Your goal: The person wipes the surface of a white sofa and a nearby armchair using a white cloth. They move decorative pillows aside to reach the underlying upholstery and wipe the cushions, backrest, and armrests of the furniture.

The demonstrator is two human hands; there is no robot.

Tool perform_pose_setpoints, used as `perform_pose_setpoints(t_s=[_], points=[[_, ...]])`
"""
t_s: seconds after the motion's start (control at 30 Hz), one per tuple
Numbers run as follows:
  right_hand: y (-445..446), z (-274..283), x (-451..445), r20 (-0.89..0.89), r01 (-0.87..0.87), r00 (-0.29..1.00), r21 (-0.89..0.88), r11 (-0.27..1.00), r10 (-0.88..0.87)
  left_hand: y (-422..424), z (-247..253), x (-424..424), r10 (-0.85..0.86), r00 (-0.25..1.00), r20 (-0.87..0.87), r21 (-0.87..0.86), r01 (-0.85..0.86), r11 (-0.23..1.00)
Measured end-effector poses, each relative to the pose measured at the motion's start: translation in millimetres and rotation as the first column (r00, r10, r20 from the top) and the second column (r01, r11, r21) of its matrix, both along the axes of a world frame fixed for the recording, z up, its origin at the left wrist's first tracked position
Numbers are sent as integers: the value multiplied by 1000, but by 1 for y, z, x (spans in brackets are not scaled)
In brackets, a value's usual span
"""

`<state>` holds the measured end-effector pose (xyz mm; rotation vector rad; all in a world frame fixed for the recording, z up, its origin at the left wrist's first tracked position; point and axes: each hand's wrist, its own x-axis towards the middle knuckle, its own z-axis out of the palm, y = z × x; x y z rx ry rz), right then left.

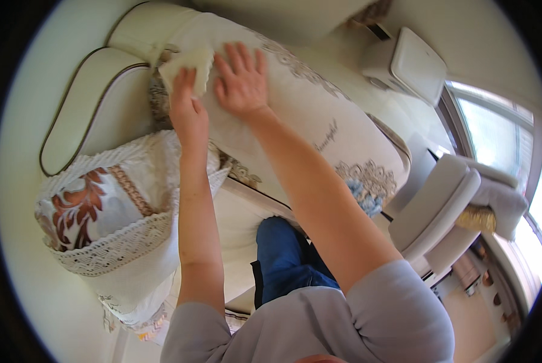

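A cream sofa cover (293, 113) with brown lace-like borders and blue flowers lies over a long sofa seat that runs away from me. My left hand (188, 102) is at the seat's far left part, its fingers on a small pale yellow cloth (193, 68) with a scalloped edge; thumb and fingers pinch the cloth's near side. Just right of the cloth, my right hand (243, 81) rests flat on the sofa cover, palm down, its fingers spread. Part of the cloth hides the cover beneath it.
On the left stand the curved sofa backrest (103, 104) and a heap of lace-trimmed fabric (116, 245) with a brown leaf pattern. A white lidded bin (418, 66) is at the upper right, a light grey chair (434, 204) at the right near the window (493, 131).
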<state>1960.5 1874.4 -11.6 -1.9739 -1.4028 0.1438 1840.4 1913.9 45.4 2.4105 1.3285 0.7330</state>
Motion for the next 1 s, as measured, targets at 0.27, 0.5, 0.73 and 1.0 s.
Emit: perform_pose_setpoints(t_s=[0.27,0.5,0.73,1.0], points=[[-59,18,34,-97,-69,994,-221,973,49,-71,-12,18,-37,995,96,-237,59,970],[-342,48,75,-106,29,993,-227,973,-54,-281,11,78,-320,939,125,-335,344,877],[-480,97,70,-925,404,-286,-355,843,-252,-423,43,125,-544,777,318,-492,626,605],[-577,2,64,-832,848,-206,-415,329,-516,-439,9,142,-797,599,-84,-271,755,596]])
